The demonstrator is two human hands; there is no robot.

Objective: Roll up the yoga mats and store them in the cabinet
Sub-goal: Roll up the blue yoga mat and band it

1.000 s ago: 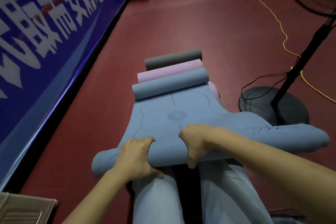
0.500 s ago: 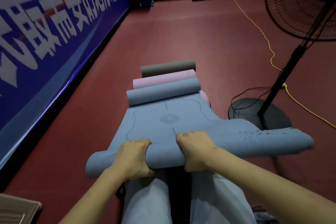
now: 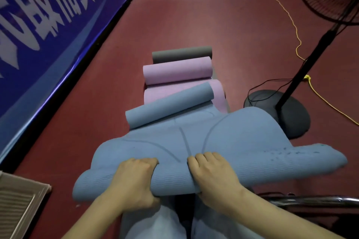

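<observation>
A blue yoga mat [image 3: 223,137] lies in front of me on the red floor, its near end rolled into a thick bundle above my legs. My left hand [image 3: 134,180] and my right hand [image 3: 211,172] both grip that near roll, fingers curled over its top. The mat's far end is curled into a small roll [image 3: 169,105] that sits skewed. Beyond it lies a pink mat [image 3: 176,71], rolled at its far end, with a flat part showing under the blue one. A dark grey rolled mat [image 3: 181,53] lies farthest away. No cabinet is in view.
A blue banner wall [image 3: 48,25] runs along the left. A standing fan's round base [image 3: 287,114] and pole stand at the right, with black and yellow cables [image 3: 291,23] on the floor. A slatted panel [image 3: 17,202] sits at bottom left, a chrome tube [image 3: 310,199] at bottom right.
The blue mat has been pulled toward me and bunched up. Its far roll has slid nearer and turned askew, uncovering flat pink mat. Both hands keep their grip on the near roll.
</observation>
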